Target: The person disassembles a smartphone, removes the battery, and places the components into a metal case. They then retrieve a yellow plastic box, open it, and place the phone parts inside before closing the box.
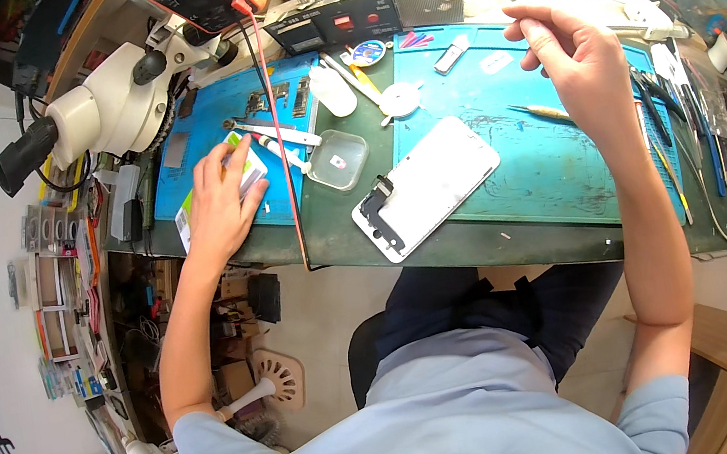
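On the left blue mat (175, 187), my left hand (222, 200) lies across a flat green and white box (251, 170), thumb and fingers around it. My right hand (569, 49) is raised over the right blue mat (543, 179), its fingers partly bent and apart, with nothing visible in them. Between the hands is a white phone screen panel (441, 183) with a black flex part (378, 216) at its left end. A clear square dish (339, 160) holding a tiny piece sits beyond it. A brown-handled pointed tool (543, 113) lies below my right hand.
A microscope (101, 111) stands at the left. A white bottle (332, 92), a solder spool (368, 53) and a black device (335, 25) are farther back. Red and black leads (273, 100) cross the left mat. Pliers (661, 92) and thin tools lie at the right.
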A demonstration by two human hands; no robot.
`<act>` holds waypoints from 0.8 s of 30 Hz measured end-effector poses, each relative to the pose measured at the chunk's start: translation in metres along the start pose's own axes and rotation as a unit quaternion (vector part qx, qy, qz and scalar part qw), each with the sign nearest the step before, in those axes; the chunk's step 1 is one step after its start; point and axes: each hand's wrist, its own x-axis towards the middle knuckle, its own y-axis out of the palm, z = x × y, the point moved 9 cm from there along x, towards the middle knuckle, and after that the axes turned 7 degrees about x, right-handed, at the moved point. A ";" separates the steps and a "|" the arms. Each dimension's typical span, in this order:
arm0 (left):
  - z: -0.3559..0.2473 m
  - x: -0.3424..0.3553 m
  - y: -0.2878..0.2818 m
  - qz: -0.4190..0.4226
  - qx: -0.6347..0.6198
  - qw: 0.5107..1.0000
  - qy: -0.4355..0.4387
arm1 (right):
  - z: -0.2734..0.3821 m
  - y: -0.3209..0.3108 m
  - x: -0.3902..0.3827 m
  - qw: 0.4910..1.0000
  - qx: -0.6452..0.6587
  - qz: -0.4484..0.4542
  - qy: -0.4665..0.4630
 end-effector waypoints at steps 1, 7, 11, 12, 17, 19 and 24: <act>0.002 0.001 0.005 0.020 -0.016 1.000 -0.012 | -0.001 0.001 0.000 1.000 0.000 0.002 -0.001; -0.002 0.003 0.009 0.002 -0.042 0.999 0.018 | -0.005 0.006 0.000 1.000 0.012 0.007 0.004; -0.001 0.003 0.012 0.006 -0.040 0.999 0.012 | -0.004 0.006 -0.001 1.000 0.012 0.003 -0.007; -0.002 0.004 0.012 0.005 -0.041 0.999 0.012 | -0.002 0.005 -0.001 1.000 0.012 0.001 -0.013; -0.003 0.004 0.011 -0.004 -0.046 0.999 0.014 | -0.004 0.005 -0.001 1.000 0.003 0.002 -0.008; -0.004 0.004 0.010 -0.013 -0.045 0.999 0.019 | -0.004 0.005 0.000 1.000 0.001 0.002 -0.009; -0.003 0.004 0.011 -0.012 -0.053 0.998 0.017 | -0.005 0.007 0.000 1.000 0.003 0.007 -0.006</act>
